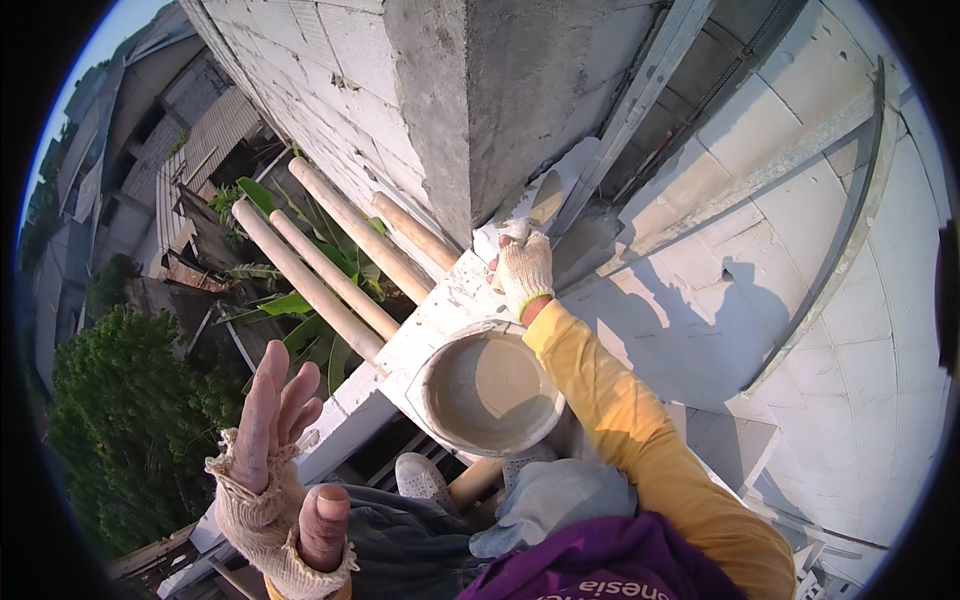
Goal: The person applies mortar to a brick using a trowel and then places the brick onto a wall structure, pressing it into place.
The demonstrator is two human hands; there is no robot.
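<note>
My right hand [524, 268], in a cream knitted glove, is closed at the foot of the grey concrete column [465, 110]. It seems to grip a trowel [547, 198], whose leaf-shaped blade shows just beyond the fingers; the handle is hidden. Between my forearm and the column's base stands a round bucket [428, 402] with wet grey mortar [492, 385] inside. My left hand [275, 485] is raised at the lower left, its fingers stretched and thumb apart, holding nothing. Its worn glove leaves the fingers bare.
Several wooden poles [310, 285] jut out left of the pale ledge [410, 340], over a drop with plants [130, 410] and roofs below. A block wall [350, 50] rises at the left. Metal channels [645, 100] and a bent strip [860, 230] lie at the right. My shoes [424, 482] are behind the bucket.
</note>
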